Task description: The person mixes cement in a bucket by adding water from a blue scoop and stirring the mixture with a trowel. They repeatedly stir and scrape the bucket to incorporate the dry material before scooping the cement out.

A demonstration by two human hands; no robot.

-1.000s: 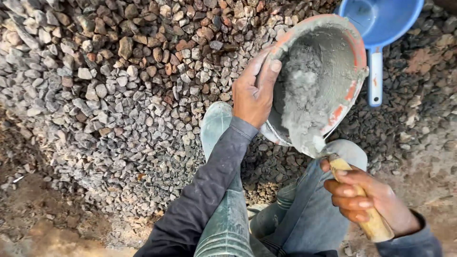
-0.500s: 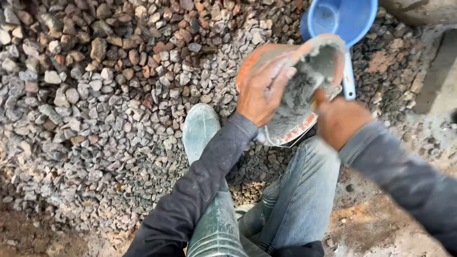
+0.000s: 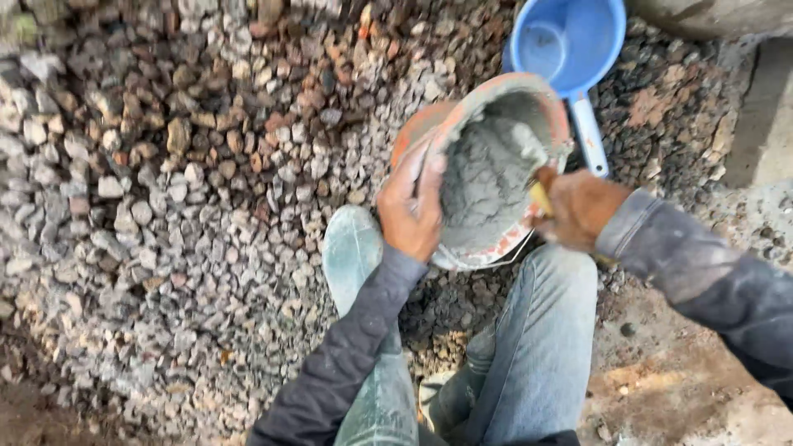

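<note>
Moved: since half a second ago your view has slid a little, so the orange bucket (image 3: pixel 483 169) sits nearer the middle of the picture, and your right hand (image 3: pixel 581 206) has drawn back from its mouth to its right rim.
Right grip: closed around a yellowish handle (image 3: pixel 541 198) whose working end dips into the grey mortar (image 3: pixel 487 177); the tool's blade is buried or blurred, so you cannot tell its shape.
Left grip: your left hand (image 3: pixel 410 211) is clamped over the bucket's left rim, fingers curled inside, thumb outside, holding it tilted with its mouth facing you.
Key relation: the mortar lies to the left of your right grip and a touch above it in the picture, between your two hands; the handle's long axis points from the right rim in toward the bucket's middle.
Nearer hand: the right, already at the mortar.
Bucket place: on the gravel (image 3: pixel 165 206), just above your jeans-clad knees (image 3: pixel 537 330).
Beyond: a blue scoop (image 3: pixel 570 41) lies behind the bucket, its handle touching or just beside the rim.
</note>
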